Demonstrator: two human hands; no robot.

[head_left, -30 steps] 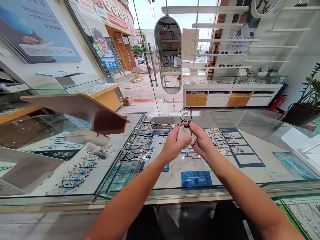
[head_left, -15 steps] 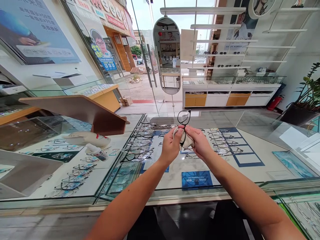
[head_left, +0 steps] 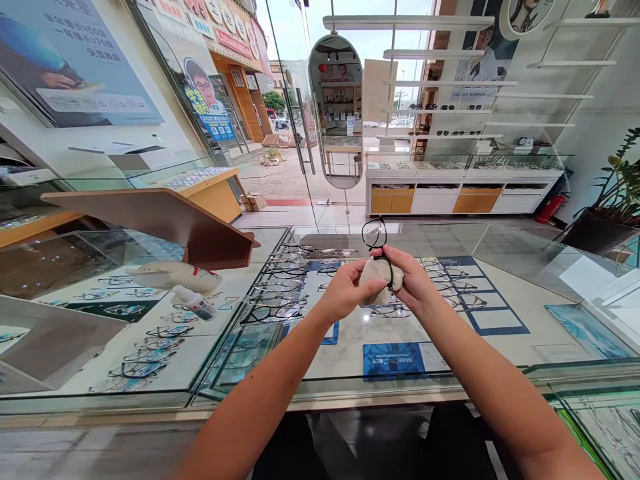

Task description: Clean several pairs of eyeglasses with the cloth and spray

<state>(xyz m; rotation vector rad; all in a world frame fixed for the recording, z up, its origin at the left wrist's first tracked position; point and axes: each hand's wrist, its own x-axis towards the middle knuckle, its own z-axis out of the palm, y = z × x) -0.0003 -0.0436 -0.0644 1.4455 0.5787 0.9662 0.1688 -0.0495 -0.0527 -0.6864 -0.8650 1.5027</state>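
Observation:
A pair of black-rimmed glasses is held on end above the glass counter, one lens uppermost. My right hand grips the frame near its middle, fingers closed. In my left hand is a cream cloth, pressed with the thumb against the lower lens, which the cloth partly covers. Below the hands, inside the counter, lie rows of other glasses.
On the left part of the counter stand a small white bottle, a cream rounded object and a brown wooden stand. A blue card lies near the front edge. An oval mirror stands beyond.
My hands and the glasses have shifted slightly right. The left hand has turned, and the cloth now spreads wider over the lower lens.

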